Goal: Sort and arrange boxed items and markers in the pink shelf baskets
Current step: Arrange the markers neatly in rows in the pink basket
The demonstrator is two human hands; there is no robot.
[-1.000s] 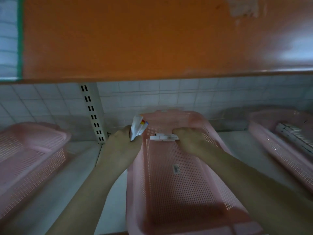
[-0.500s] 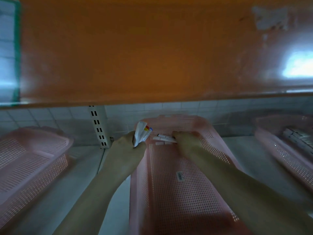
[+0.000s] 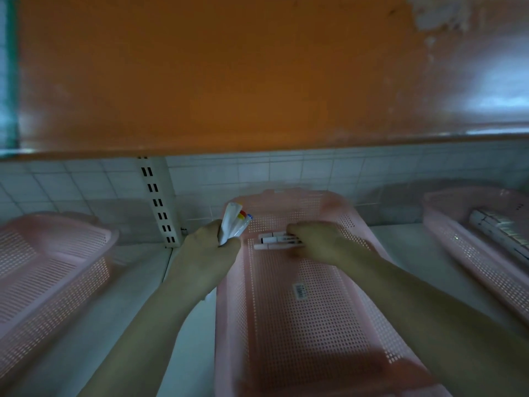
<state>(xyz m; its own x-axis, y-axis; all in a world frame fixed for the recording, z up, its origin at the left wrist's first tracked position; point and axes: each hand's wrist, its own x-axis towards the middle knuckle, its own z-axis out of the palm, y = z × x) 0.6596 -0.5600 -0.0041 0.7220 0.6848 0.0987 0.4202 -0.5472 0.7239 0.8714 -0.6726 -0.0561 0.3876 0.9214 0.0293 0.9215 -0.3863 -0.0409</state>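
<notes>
Tiled wall (image 3: 286, 173), perforated pink basket (image 3: 309, 325), slim white markers (image 3: 274, 240), right hand (image 3: 317, 243)

We see three white markers (image 3: 276, 240) lying side by side, crosswise, at the far end of the middle pink perforated basket (image 3: 300, 325). A bundle of colour-capped markers (image 3: 236, 226) stands tilted at its left rim. White boxes (image 3: 498, 229) line the right basket (image 3: 469, 253).

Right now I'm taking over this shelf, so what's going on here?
A person is laying markers at the far end of the middle pink basket. The right hand rests on those markers, while the left hand grips a bunch of markers. The right basket holds boxed items.
</notes>
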